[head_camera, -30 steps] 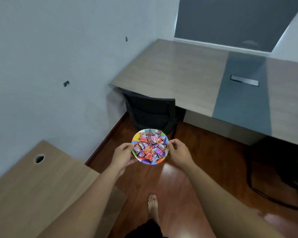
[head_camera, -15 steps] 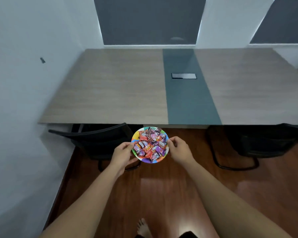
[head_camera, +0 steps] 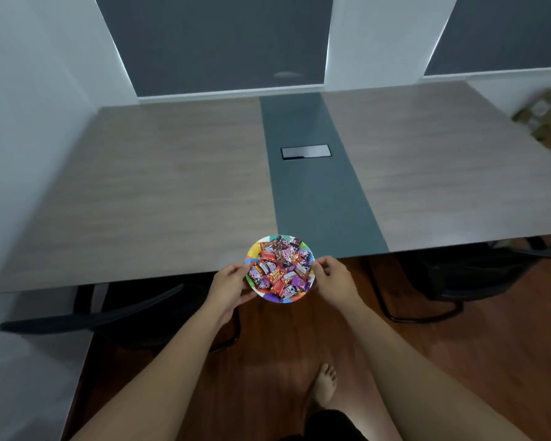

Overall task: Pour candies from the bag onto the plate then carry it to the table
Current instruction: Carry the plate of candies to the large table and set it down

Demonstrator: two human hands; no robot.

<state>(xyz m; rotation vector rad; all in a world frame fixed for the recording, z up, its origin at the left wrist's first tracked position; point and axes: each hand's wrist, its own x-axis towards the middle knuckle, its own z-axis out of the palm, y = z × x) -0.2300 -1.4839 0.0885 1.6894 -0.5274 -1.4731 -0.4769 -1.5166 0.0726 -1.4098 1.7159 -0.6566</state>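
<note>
A small multicoloured plate [head_camera: 254, 252] is heaped with several wrapped candies [head_camera: 280, 268] in red, purple and pink. I hold it level in the air with both hands. My left hand [head_camera: 231, 286] grips its left rim and my right hand [head_camera: 331, 280] grips its right rim. The plate hovers over the near edge of a large wooden table [head_camera: 159, 192] that has a grey centre strip [head_camera: 312, 192]. No candy bag is in view.
A black chair [head_camera: 124, 313] is tucked under the table at the left and another [head_camera: 477, 275] at the right. A metal cable hatch [head_camera: 305, 152] sits in the grey strip. A cardboard box [head_camera: 544, 122] lies at the far right. White wall at the left; my bare foot [head_camera: 323, 385] on the wood floor.
The view has swung from the left corner to face the table squarely, and I have come closer. The plate, held the same way, now overlaps the table's near edge.
</note>
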